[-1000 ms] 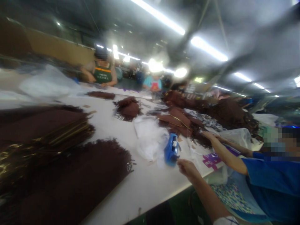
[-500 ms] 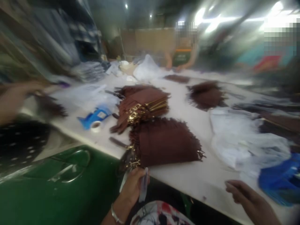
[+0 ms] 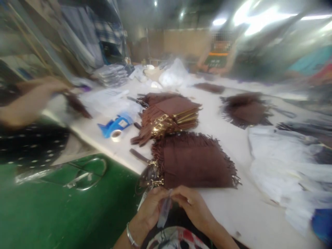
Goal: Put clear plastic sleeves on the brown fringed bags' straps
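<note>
My left hand [image 3: 151,207], with a bangle at its wrist, is closed on a small clear plastic strip [image 3: 164,211] at the table's front edge. Fingertips of my right hand [image 3: 190,204] pinch at the strip's top end, close against the left fingers; what exactly lies between them is too small to make out. Just beyond both hands lies a brown fringed bag [image 3: 198,166]. Its strap and gold clasps [image 3: 155,173] hang at its left side. Behind it rests a stack of similar brown fringed bags [image 3: 171,112] with gold chains and zips.
A blue tape dispenser [image 3: 121,122] and a white tape roll [image 3: 116,135] sit left of the stack. White plastic bags [image 3: 275,162] spread at right. More brown bags [image 3: 245,109] lie farther back. Co-workers' arms [image 3: 33,97] show at left, with another person [image 3: 218,60] across the white table [image 3: 220,214].
My right hand has come from the table's right side to meet my left hand at the plastic strip. The view has turned slightly left. The co-worker's arm at left has moved further into view.
</note>
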`<state>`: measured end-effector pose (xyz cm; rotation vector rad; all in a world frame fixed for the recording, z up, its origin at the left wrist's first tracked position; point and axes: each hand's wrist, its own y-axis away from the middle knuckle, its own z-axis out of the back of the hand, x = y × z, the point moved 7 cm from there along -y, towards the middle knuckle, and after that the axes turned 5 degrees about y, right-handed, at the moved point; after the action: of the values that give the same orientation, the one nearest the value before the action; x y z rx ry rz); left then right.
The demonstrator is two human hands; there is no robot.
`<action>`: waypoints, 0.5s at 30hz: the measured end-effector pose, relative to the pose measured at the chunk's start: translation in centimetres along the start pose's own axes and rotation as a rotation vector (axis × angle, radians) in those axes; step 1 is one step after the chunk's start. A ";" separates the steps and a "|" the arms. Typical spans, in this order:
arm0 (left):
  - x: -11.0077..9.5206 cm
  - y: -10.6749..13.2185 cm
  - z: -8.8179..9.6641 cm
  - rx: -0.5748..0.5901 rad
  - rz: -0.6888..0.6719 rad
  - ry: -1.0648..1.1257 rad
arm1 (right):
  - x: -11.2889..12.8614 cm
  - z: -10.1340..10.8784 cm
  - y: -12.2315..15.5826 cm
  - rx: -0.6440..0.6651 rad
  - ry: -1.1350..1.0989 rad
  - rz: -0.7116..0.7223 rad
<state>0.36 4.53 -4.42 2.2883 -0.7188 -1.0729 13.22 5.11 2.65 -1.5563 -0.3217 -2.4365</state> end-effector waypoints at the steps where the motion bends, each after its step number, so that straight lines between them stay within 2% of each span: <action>1: -0.1 0.0 0.0 -0.003 0.002 -0.010 | 0.0 -0.1 -0.1 0.006 0.018 0.013; 6: -0.6 0.1 0.0 -0.014 0.003 -0.067 | 0.4 -0.4 -0.4 0.025 0.133 0.056; 15: -0.4 0.0 0.2 -0.003 0.053 -0.066 | 0.5 -0.4 -0.7 0.060 0.266 0.042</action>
<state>-0.03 4.78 -4.31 2.2270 -0.7987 -1.1287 12.42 5.65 2.94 -1.1832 -0.3054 -2.5354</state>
